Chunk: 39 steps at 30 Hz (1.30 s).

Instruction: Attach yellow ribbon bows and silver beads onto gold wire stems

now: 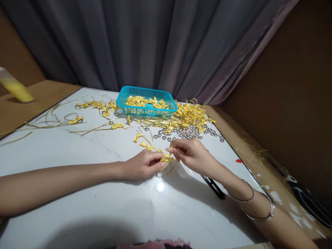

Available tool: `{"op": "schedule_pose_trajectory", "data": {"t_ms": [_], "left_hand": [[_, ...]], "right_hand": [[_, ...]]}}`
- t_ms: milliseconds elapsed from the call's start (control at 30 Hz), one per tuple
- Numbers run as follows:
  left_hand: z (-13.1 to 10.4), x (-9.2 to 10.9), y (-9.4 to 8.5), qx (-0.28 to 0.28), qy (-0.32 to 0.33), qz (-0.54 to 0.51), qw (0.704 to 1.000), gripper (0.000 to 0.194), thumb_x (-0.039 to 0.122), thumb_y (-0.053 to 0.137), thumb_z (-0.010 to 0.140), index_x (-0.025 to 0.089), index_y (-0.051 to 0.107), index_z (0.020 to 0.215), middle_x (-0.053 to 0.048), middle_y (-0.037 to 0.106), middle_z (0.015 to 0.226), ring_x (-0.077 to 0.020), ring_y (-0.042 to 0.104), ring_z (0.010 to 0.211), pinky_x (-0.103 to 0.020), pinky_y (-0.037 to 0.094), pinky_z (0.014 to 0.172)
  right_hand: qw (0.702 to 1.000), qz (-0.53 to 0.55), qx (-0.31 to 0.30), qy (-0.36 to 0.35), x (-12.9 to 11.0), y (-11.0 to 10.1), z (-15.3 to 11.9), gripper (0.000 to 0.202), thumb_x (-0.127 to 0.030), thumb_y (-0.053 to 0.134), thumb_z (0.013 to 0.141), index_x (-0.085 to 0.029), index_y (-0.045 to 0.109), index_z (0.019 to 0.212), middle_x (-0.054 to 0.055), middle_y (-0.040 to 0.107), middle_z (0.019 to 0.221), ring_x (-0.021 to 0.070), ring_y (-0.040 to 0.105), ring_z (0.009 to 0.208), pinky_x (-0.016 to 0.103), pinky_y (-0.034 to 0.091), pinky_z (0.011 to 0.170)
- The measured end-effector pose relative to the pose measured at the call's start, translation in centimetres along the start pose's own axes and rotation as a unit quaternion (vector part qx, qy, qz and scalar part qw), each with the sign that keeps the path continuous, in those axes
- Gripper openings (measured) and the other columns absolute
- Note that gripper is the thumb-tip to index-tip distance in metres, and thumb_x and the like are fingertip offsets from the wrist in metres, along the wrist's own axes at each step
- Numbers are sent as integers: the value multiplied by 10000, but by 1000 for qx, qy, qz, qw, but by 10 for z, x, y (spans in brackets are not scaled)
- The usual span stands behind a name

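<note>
My left hand (145, 164) is closed, thumb and forefinger pinching a yellow ribbon bow (167, 158) on a thin gold cord (169, 169) that curls in a small loop below the fingers. Just to the right, my right hand (192, 155) is closed in a pinch beside the same bow. What lies between its fingertips is too small to make out. Two loose yellow bows (137, 137) and a straight gold cord lie just beyond my left hand. Past my right hand spreads a heap of small silver beads (188, 132).
A blue plastic basket (147, 111) of yellow bows stands at the back. Bow-and-cord pieces (190, 114) are piled to its right, with gold cords (85, 128) strewn left. A black tool (214, 187) lies under my right forearm; a yellow-filled container (15, 88) stands far left.
</note>
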<state>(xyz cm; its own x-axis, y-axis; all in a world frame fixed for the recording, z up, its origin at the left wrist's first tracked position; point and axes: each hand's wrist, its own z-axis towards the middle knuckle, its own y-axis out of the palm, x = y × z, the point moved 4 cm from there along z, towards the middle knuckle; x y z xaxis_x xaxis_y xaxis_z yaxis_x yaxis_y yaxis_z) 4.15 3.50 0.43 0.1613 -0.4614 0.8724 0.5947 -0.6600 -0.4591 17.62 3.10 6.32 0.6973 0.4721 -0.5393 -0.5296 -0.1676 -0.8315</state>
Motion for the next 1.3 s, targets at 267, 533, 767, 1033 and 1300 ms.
{"op": "schedule_pose_trajectory", "data": {"t_ms": [267,533,767,1033,1300], "left_hand": [[0,-2,-2,9,-51,-90,995,247,257,425,876,159,482,656,35,491,585,-78,439,527,-206,347,523],[3,-7,-2,15,-111,-210,971,261,315,464,879,147,490,682,54,456,541,-52,359,442,-192,272,442],[2,-8,0,3,-112,-231,967,262,319,473,878,143,494,686,50,471,541,-50,355,432,-190,246,418],[3,-8,1,-10,-114,-240,964,259,318,476,876,146,474,682,51,472,544,-49,347,429,-193,243,420],[1,-5,-1,-8,-88,-175,981,226,261,450,869,146,485,678,59,451,533,-58,363,457,-200,281,463]], "right_hand": [[1000,-6,-1,-10,-4,-21,-3,256,-289,500,887,-143,620,716,25,606,641,110,519,579,233,359,546],[989,-46,-82,-115,-9,-6,-9,187,-111,482,866,-137,612,734,73,629,841,140,568,718,267,430,649],[989,-43,-78,-121,-10,-3,-8,205,-87,490,846,-129,595,675,77,629,781,133,558,668,259,427,604],[989,-38,-77,-123,-8,-2,-8,230,-132,474,873,-135,597,679,75,625,761,135,553,663,262,416,597],[999,4,5,-47,-8,-24,-5,276,-335,551,869,-143,650,696,34,619,648,108,527,582,233,387,563]]}}
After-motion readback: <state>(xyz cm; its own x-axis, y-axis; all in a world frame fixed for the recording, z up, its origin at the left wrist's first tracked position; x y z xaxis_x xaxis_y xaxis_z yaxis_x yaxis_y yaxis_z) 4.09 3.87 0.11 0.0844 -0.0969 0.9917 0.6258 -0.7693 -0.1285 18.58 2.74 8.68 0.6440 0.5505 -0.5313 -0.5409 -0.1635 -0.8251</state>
